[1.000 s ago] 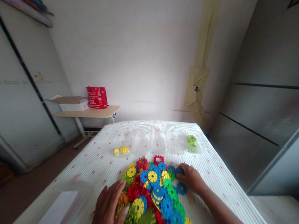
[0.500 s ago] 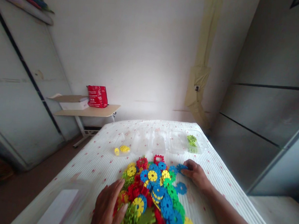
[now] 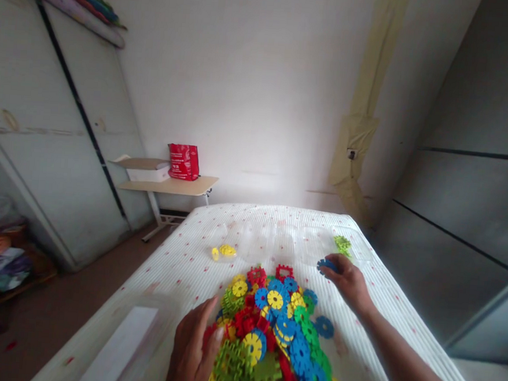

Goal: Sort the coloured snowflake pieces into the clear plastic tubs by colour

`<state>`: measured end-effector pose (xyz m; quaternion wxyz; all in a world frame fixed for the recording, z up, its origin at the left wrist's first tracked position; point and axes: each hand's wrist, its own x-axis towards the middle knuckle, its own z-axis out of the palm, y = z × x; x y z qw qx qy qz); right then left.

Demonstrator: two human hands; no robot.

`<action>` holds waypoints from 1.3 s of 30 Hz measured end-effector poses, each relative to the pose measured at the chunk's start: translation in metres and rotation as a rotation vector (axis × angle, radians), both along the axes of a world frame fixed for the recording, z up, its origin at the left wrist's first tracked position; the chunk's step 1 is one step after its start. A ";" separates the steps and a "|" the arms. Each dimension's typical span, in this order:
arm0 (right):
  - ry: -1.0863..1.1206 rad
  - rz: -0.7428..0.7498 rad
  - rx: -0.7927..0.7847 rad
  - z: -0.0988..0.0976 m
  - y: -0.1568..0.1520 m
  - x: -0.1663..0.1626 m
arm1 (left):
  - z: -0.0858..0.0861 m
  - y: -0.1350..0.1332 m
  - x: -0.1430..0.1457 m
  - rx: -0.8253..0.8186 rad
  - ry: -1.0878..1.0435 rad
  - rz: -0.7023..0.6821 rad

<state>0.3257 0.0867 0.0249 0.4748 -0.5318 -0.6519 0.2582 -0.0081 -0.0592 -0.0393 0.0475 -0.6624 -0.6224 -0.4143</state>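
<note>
My right hand [image 3: 349, 278] pinches a blue notched disc [image 3: 327, 265] above the table, between the pile and the clear containers. A heap of plastic building pieces spreads in front of me: blue discs [image 3: 300, 351], yellow discs [image 3: 275, 299], green discs [image 3: 307, 329], red square pieces [image 3: 247, 320] and lime green pieces [image 3: 236, 357]. My left hand [image 3: 195, 346] rests at the left edge of the heap, thumb and fingers apart, with nothing gripped. One loose blue disc [image 3: 324, 327] lies to the right of the heap.
Clear plastic containers [image 3: 259, 237] stand in a row behind the heap. Yellow discs [image 3: 227, 250] are in the left one, lime green pieces [image 3: 342, 244] in the right one. A clear tray with a white slab [image 3: 119, 343] lies at front left. A side table [image 3: 171, 185] holds a red bag [image 3: 183, 162].
My right hand has lifted a blue disc from the right side of the heap and moved it up and away. My left hand stays by the heap. The view has turned slightly left.
</note>
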 end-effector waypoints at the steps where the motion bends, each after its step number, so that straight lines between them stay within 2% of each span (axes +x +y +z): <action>1: -0.005 -0.036 0.015 0.004 0.007 0.000 | 0.000 0.000 0.000 -0.010 -0.021 0.004; 6: -0.215 -0.255 0.088 0.014 0.042 -0.002 | -0.005 0.003 -0.001 -0.044 -0.121 0.037; 9: -0.263 -0.289 0.113 0.015 0.057 -0.003 | -0.007 0.004 -0.001 -0.054 -0.135 0.042; 12: -0.292 -0.293 0.144 0.014 0.060 -0.005 | -0.006 0.004 0.000 -0.059 -0.128 0.035; 16: -0.338 -0.202 0.183 0.003 0.040 -0.009 | -0.003 0.003 0.001 -0.059 -0.115 0.023; 21: -0.435 0.013 0.229 -0.029 -0.001 -0.012 | -0.002 0.001 0.002 -0.037 -0.116 0.020; 25: -0.431 0.041 0.193 -0.044 -0.013 -0.009 | 0.001 0.001 0.002 -0.039 -0.135 0.028; 28: -0.431 0.038 0.172 -0.048 -0.011 -0.010 | 0.013 0.006 0.001 -0.047 -0.148 -0.010; 32: -0.475 0.043 0.131 -0.049 -0.008 -0.012 | 0.044 0.022 0.006 -0.109 -0.180 -0.109; 34: -0.478 0.040 0.113 -0.049 -0.008 -0.012 | 0.059 0.036 0.014 -0.192 -0.166 -0.138; 36: -0.460 0.043 0.099 -0.049 -0.008 -0.012 | 0.070 0.054 0.022 -0.282 -0.103 -0.178; 39: -0.425 0.046 0.092 -0.048 -0.008 -0.011 | 0.075 0.082 0.033 -0.375 0.069 -0.215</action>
